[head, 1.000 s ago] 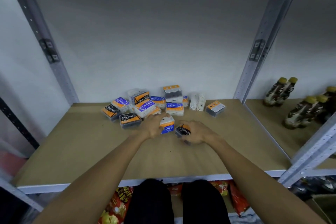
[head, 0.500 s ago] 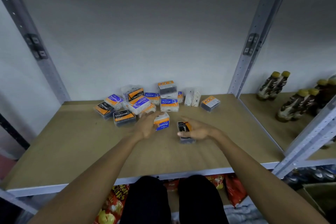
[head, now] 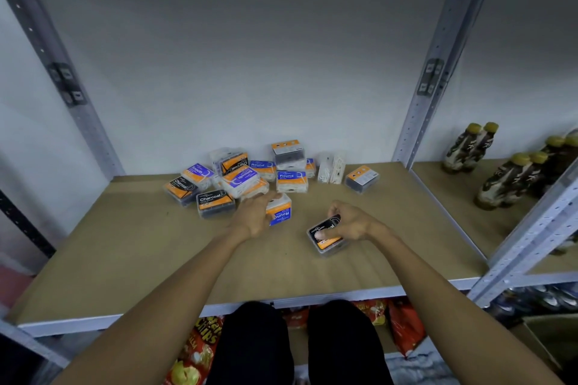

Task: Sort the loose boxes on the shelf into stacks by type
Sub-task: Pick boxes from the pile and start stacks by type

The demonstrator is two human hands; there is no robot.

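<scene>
Several small clear boxes with orange labels lie in a loose pile (head: 247, 176) at the back of the wooden shelf (head: 140, 244); their labels read Charcoal, Smooth or Round. My left hand (head: 255, 216) grips a blue-labelled Round box (head: 281, 212) in front of the pile. To its right, my right hand (head: 350, 222) holds a black-labelled Charcoal box (head: 325, 236) low over the shelf board, thumb on its lid. Another Charcoal box (head: 214, 201) sits just left of my left hand. A grey-topped box (head: 361, 178) lies apart at the right of the pile.
Metal uprights (head: 428, 94) frame the bay, with a white wall behind. Brown bottles with yellow caps (head: 503, 178) stand in the bay to the right. Snack bags (head: 200, 350) fill the shelf below, in front of my knees.
My right hand has drawn the Charcoal box toward me and to the right, away from the Round box. My left hand stays on the Round box.
</scene>
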